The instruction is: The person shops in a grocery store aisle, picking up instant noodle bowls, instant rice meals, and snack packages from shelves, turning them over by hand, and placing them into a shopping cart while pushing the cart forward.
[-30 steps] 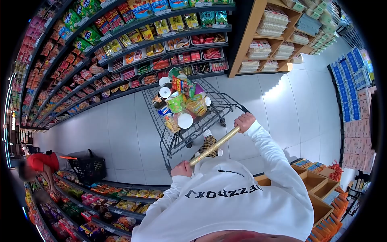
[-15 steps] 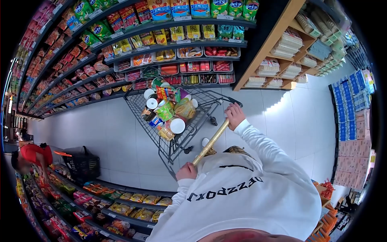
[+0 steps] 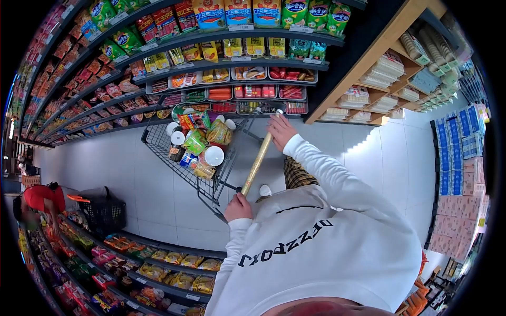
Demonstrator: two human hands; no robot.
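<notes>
Fisheye view looking down your chest into a shop aisle. The shopping cart stands left of the frame's middle, on pale floor tiles. Both your hands hold its gold handle bar: the left grip, below centre, is curled around the lower end; the right grip, above centre, has its fingers wrapped over the upper end.

The bar lies at a slant, so an uneven push would likely swing the cart. Its upper edge overlaps the trays of packets at upper centre; you cannot tell from here whether they touch. Swung that way, the wire could snag a tray and pull packets down.

Inside, goods are heaped loosely: a white-lidded tub, a green tub and a yellow bag lean together. A jolt or sudden stop could tip the top ones.

Your white shoe is near the cart's handle end, so pulling back sharply might knock your foot. At lower left, a person in red bends toward the shelves, a black basket beside them; rolling that way without looking risks a bump.
</notes>
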